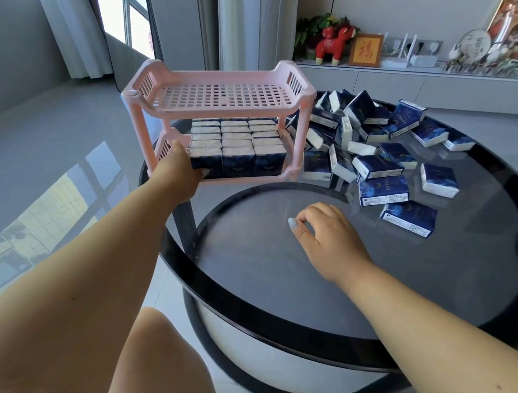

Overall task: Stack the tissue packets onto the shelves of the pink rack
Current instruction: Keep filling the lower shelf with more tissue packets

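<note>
Our left grip curls round the near left corner of the pink rack, thumb against the front packets on its lower shelf. Our right grip hovers low over the glass counter, fingers loosely curled and holding nothing. The rack stands on the counter's far left edge. Its lower shelf is packed with rows of tissue packets, standing upright; its upper shelf is bare. To the right of the rack a loose heap of packets spreads across the counter, with the nearest packet just beyond our right fingers.
</note>
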The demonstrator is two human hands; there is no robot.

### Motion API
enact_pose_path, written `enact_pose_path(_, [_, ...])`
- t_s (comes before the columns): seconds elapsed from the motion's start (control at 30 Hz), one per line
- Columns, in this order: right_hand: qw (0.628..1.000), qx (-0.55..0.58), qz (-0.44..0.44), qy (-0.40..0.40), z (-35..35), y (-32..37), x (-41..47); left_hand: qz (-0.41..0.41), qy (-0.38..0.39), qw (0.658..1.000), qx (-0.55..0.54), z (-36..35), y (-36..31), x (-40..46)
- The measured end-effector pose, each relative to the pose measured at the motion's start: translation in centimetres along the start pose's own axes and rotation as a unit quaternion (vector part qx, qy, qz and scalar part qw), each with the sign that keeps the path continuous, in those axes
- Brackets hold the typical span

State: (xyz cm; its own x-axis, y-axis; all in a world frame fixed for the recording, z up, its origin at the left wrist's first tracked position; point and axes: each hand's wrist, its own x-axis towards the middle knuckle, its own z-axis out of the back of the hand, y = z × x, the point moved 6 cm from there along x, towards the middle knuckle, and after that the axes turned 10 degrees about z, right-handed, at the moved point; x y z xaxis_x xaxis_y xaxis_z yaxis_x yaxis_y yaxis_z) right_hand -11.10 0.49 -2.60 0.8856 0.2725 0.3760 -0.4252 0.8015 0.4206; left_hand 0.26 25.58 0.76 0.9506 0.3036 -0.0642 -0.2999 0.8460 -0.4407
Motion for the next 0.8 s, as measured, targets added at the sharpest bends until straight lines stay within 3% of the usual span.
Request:
enact_pose_path(0.1, [1.000, 0.001, -0.002, -0.003, 0.1, 0.0, 0.0, 0.023, -0.028, 0.999, -0.038, 0.9, -0.2, -1.7])
enact_pose_path(0.23, [1.000, 0.020, -0.004, -0.016, 0.3, 0.0, -0.2, 0.020, -0.101, 0.980, -0.168, 1.7, -1.0, -6.1])
enact_pose_path(0.37, [0.996, 0.048, -0.013, -0.080, 1.4, -0.4, -0.6, -0.010, -0.161, 0.964, -0.213, 1.2, -2.3, -10.2])
enact_pose_path(0.5, [0.984, 0.028, -0.025, -0.172, 4.7, -1.1, -0.8, -0.047, -0.122, 0.969, -0.210, 0.3, -4.2, -12.2])
enact_pose_path(0.6, [0.972, -0.067, -0.043, -0.222, 8.1, -3.1, -1.0, -0.081, -0.052, 0.977, -0.193, -0.9, -6.0, -13.5])
enact_pose_path(0.7, [0.964, -0.186, -0.129, -0.140, 9.8, -7.0, -1.0, -0.109, 0.008, 0.977, -0.185, -2.3, -7.6, -14.9])
enact_pose_path(0.8, [0.956, -0.191, -0.223, -0.001, 9.3, -10.8, -1.8, -0.115, 0.032, 0.969, -0.218, -3.7, -8.4, -16.3])
